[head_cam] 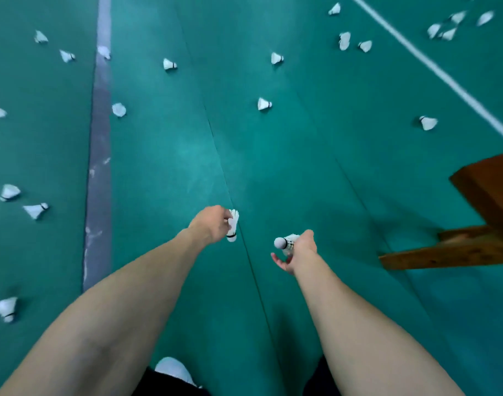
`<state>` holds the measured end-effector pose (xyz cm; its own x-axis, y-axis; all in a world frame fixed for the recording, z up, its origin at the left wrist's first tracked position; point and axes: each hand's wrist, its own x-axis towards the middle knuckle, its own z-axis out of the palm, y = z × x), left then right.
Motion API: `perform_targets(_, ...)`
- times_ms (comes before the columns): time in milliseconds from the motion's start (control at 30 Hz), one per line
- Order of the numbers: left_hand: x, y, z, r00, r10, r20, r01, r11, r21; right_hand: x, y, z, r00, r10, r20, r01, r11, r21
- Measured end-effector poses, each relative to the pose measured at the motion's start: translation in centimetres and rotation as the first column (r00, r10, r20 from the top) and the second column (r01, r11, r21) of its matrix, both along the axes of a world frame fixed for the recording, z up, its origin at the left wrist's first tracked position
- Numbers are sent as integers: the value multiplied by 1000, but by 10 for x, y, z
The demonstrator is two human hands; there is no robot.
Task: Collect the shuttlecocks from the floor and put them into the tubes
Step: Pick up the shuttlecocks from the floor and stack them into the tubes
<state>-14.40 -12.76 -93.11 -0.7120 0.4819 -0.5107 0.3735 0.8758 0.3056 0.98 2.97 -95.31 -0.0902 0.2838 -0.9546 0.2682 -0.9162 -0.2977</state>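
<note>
Two shuttlecocks are in hand right now! The left hand (213,222) pinches a shuttlecock (232,225) by its feather skirt, cork hanging toward six o'clock. At three o'clock from it, well apart, the right hand (297,248) curls round a second shuttlecock (284,242), rounded cork poking out toward nine o'clock, lower fingers loosely spread. These look feather-light and fragile; squeezed feathers would likely bend, so the firm cork end or the skirt's base seems the safer place to hold. Outward now: loose shuttlecocks dot the green floor (173,167), one at twelve o'clock (264,104), a pair at nine o'clock (35,210), more clustered at one o'clock (344,40). A wooden bench (478,224) juts in at three o'clock. No tubes in view, and plenty is left to gather.
</note>
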Motion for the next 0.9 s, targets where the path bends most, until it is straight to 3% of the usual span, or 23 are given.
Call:
perform_targets(100, -6, 17, 158, 991, 104, -85, -96, 991, 91, 2, 13, 143, 983, 161, -91, -158, 987, 36)
perform_targets(233, 2, 45, 376, 967, 182, -180, -121, 945, 303, 6, 31, 349, 944, 322, -70, -290, 913, 286)
perform_targets(333, 10, 61, 496, 971, 148, -186, -64, 916, 395, 11, 43, 472, 913, 401, -71, -302, 784, 543)
perform_targets(467, 25, 76, 620, 978, 9, -209, 94, 873, 479, 32, 47, 586, 891, 449, -68, -227, 571, 789)
perform_targets(633, 73, 98, 709, 892, -199, -405, 404, 753, 520, 91, 36, 664, 948, 291, -127, -19, 454, 891)
perform_targets(900, 204, 100, 768, 736, -453, -503, 676, 471, 566, 233, -21, 700, 965, -36, -259, 258, 301, 918)
